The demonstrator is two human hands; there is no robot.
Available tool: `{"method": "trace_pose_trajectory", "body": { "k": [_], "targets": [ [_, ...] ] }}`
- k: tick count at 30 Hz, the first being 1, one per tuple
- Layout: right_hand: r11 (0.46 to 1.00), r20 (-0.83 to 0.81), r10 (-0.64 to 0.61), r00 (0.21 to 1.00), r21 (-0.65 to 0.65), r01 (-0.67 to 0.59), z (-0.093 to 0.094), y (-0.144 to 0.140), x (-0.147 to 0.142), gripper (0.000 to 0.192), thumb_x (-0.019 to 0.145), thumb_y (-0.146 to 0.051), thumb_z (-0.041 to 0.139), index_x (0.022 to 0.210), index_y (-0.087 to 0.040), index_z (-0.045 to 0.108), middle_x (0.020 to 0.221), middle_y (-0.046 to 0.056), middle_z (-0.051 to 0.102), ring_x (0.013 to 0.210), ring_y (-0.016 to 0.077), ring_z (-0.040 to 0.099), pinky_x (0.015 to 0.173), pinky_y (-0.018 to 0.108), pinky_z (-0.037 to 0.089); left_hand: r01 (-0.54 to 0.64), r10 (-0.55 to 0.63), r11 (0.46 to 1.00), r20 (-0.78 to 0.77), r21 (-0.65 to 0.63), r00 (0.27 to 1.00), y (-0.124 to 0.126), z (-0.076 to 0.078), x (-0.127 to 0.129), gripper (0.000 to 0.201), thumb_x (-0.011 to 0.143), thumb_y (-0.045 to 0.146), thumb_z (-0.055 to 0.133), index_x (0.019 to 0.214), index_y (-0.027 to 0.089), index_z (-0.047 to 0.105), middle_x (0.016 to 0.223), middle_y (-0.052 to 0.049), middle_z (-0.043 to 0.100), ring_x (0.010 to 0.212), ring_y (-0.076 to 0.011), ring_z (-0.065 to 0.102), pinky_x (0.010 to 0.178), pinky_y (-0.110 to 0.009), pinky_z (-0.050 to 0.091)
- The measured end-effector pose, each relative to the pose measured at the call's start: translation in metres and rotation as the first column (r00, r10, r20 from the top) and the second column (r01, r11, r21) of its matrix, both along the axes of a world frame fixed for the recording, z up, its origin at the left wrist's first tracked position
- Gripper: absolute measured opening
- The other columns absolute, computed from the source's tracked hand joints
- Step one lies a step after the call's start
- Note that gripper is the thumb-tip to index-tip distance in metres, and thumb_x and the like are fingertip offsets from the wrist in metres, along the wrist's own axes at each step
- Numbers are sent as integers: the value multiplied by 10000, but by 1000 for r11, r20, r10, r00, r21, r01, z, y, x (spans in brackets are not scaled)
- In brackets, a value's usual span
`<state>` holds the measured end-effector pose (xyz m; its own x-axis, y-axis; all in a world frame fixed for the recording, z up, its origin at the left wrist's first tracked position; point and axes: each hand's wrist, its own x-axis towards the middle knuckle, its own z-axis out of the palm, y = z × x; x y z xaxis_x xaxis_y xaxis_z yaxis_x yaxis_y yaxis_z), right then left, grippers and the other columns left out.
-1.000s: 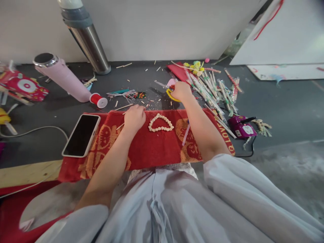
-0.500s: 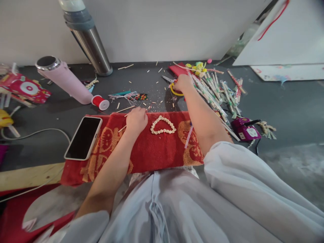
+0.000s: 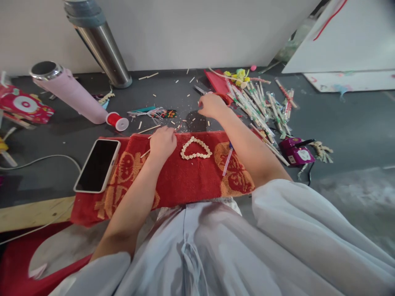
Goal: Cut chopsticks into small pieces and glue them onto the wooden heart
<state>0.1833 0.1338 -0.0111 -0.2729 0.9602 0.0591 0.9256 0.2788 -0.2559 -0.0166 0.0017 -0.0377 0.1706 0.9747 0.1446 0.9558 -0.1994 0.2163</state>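
On the red towel [image 3: 185,181], a pale beaded heart [image 3: 195,149] lies flat

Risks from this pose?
1. Right hand works scissors beside loose wrapped sticks; a blade could snag them.
2. Left hand rests beside the bead heart on the red towel; a nudge may scatter it.
3. Phone overhangs the towel edge.

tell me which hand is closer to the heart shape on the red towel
Left. The left hand rests on the towel just beside the heart shape; the right hand is beyond the towel's far edge.
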Motion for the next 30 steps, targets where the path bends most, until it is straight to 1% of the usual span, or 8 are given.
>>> {"method": "trace_pose_trajectory", "body": {
  "k": [3, 8, 13, 16, 18, 21, 24, 30],
  "targets": [
    [994, 108, 108, 988, -36, -105, -1, -17, -9, 283, 760, -98, 615, 1020, -108, 727, 1051, 151, 704, 1071, 294, 626, 961, 426, 463, -2, 2, 1000, -1, -4, 1000, 0, 1, 0, 357, 899, 176, 353, 1026, 128, 683, 1023, -149, 686, 1024, -286, 629, 883, -398, 502],
    [977, 100, 213, 972, -16, -213, 0, -32, -20, 240, 816, -164, 572, 994, -150, 731, 1057, 117, 705, 1056, 265, 625, 952, 399, 467, -5, 5, 1000, -26, -10, 1000, -2, 3, 0, 353, 896, 177, 356, 1020, 128, 683, 1016, -146, 686, 1025, -282, 632, 870, -387, 502],
    [975, 100, 221, 970, -19, -221, -4, -35, -32, 251, 834, -151, 516, 955, -153, 735, 1069, 118, 700, 1047, 255, 618, 938, 387, 461, -24, 24, 1000, -20, -14, 1000, -3, 5, 2, 360, 900, 181, 349, 1025, 128, 683, 1037, -147, 688, 1029, -281, 633, 869, -382, 499],
    [971, 88, 240, 967, -38, -238, -7, -32, -37, 241, 840, -160, 521, 956, -161, 733, 1071, 102, 701, 1045, 240, 617, 950, 373, 454, -70, 70, 997, -2, -21, 998, -3, 6, 2, 359, 899, 187, 357, 1033, 133, 685, 1058, -146, 691, 1026, -289, 639, 860, -391, 506],
    [975, 71, 223, 972, -11, -223, -7, -27, -37, 243, 868, -190, 514, 974, -151, 728, 1081, 110, 702, 1057, 251, 619, 953, 384, 456, -101, 101, 995, 7, -27, 995, -4, 8, 2, 356, 897, 190, 362, 1030, 138, 688, 1057, -141, 694, 1021, -288, 642, 855, -389, 509],
    [987, 45, 147, 988, 63, -150, -4, -14, -29, 297, 922, -257, 476, 1014, -118, 723, 1097, 153, 703, 1067, 289, 616, 950, 429, 459, -123, 124, 992, 20, -32, 992, -4, 9, 2, 359, 897, 191, 359, 1032, 139, 688, 1055, -139, 694, 1020, -282, 642, 859, -383, 511],
    [989, 47, 108, 993, 94, -112, -2, -2, -14, 301, 923, -249, 482, 1009, -105, 731, 1075, 163, 710, 1065, 304, 613, 959, 453, 454, -122, 123, 992, 28, -39, 992, -5, 10, 2, 357, 897, 193, 362, 1030, 137, 689, 1057, -140, 693, 1028, -283, 638, 878, -387, 507],
    [991, 91, 132, 987, 4, -133, -3, -4, 5, 260, 826, -100, 535, 965, -126, 753, 984, 106, 737, 972, 255, 648, 907, 396, 483, -114, 116, 992, 30, -44, 993, -4, 9, 3, 349, 894, 190, 371, 1027, 142, 690, 1052, -136, 692, 1025, -276, 639, 881, -387, 506]
  ]
}}
